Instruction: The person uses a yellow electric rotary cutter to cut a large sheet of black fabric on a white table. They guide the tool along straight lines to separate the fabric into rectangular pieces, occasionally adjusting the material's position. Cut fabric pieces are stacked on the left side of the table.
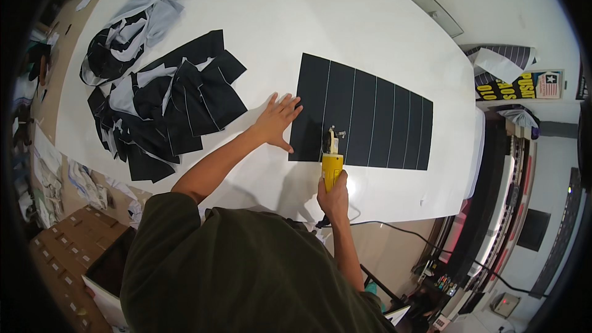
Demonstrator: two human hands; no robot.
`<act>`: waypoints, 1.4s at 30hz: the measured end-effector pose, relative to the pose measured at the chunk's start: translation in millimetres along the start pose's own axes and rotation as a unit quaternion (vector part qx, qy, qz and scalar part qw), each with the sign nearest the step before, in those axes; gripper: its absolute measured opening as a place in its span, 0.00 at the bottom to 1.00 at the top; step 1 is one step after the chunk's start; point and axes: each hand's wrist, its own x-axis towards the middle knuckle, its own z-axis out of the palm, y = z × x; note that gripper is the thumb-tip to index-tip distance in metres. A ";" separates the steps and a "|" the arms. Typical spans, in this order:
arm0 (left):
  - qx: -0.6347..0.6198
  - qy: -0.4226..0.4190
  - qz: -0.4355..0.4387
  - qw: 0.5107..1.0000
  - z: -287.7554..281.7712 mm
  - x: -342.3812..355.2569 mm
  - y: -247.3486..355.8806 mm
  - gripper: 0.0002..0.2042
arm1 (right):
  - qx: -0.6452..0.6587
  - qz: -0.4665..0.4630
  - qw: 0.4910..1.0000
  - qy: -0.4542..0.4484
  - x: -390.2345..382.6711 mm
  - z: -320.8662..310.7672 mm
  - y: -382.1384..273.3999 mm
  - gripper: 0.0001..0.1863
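Two hands work at the white table: the left hand lies flat with fingers spread, pressing the near corner of a black fabric sheet marked with white lines. The right hand is wrapped around a yellow electric cutter standing at the sheet's near edge. Cut black pieces lie heaped well apart to the left.

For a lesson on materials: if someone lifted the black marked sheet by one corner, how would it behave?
The black marked sheet would probably droop; it lies thin and flat like the crumpled black offcuts. It likely slides easily, since the left hand presses beside it.
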 end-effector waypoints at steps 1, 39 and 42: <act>0.001 0.001 -0.001 1.000 1.2 -0.1 0.3 0.69 | 0.001 -0.009 1.000 0.011 6.1 1.6 0.2 0.32; -0.040 0.044 0.000 0.998 -11.3 -5.0 -1.6 0.66 | -0.044 -0.033 0.998 0.028 218.9 -10.5 -77.6 0.28; -0.054 0.047 0.001 0.997 -13.6 -6.6 -1.6 0.65 | -0.048 -0.030 0.998 0.028 229.0 -10.6 -82.5 0.29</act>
